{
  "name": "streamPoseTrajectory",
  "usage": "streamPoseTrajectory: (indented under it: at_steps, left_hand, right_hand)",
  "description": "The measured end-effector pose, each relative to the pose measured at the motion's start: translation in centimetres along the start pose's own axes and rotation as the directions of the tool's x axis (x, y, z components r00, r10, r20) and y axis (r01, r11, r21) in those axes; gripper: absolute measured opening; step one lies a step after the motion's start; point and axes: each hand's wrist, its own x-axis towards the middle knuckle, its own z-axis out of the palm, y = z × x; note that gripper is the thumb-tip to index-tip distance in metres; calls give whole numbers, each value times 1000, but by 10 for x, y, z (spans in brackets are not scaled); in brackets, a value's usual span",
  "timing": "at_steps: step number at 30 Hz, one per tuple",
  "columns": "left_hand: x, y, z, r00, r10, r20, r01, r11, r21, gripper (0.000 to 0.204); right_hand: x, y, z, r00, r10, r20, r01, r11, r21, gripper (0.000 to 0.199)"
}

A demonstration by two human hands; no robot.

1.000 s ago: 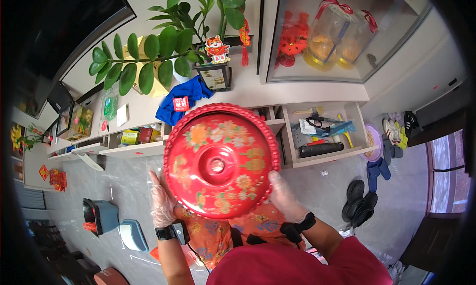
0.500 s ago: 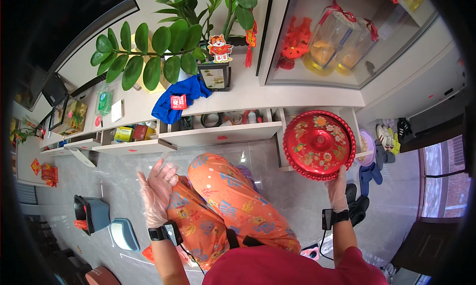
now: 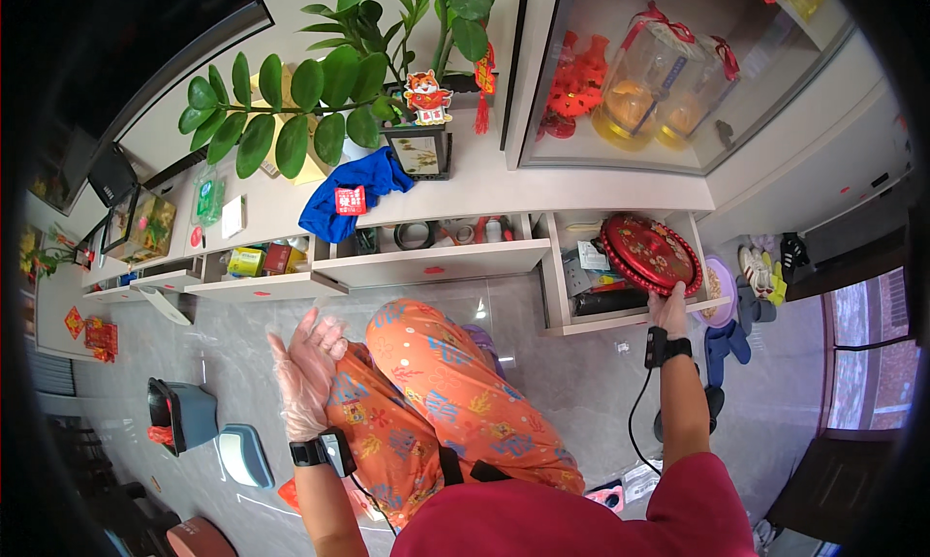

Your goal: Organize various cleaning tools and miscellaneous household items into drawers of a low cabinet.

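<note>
My right hand (image 3: pixel 667 313), in a clear plastic glove, grips the near edge of a round red candy box (image 3: pixel 655 252) with a lid painted with flowers and a beaded rim. The box is tilted, over or in the right part of an open white drawer (image 3: pixel 554 291); whether it rests on the bottom I cannot tell. Left of it in that drawer lie a white packet (image 3: pixel 592 256), a grey item and a dark long item. My left hand (image 3: pixel 308 363), gloved too, is held palm up beside my knee, fingers apart and holding nothing.
More drawers stand open to the left, one with tapes and small tools (image 3: pixel 415 234), one with yellow and red boxes (image 3: pixel 245 261). A blue cloth (image 3: pixel 341 201) and a leafy plant (image 3: pixel 329 77) are on the cabinet top. Shoes (image 3: pixel 756 276) and a bin (image 3: pixel 184 417) stand on the floor.
My right hand has tilted the red candy box and brought it to the drawer's right side, exposing the drawer's contents. My left hand has hardly moved.
</note>
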Motion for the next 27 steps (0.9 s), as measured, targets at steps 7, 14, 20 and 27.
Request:
streamPoseTrajectory:
  at_steps: [7,14,20,27]
  left_hand:
    - [-3,-1,5,1000,4,-23,-4,1000,6,83]
    - [-4,1,-2,1000,23,8,-23,999,26,80]
    - [3,0,1,998,1,69,-3,999,32,78]
    - [-1,2,0,1000,18,-4,-17,997,71,82]
  right_hand:
    - [16,17,3,998,8,-66,-6,999,40,27]
    - [-35,27,-2,828,-542,141,300,218,-929,32]
    - [-28,88,-73,953,-250,168,207,139,-968,37]
    - [-25,105,-16,974,-55,218,186,743,-643,17]
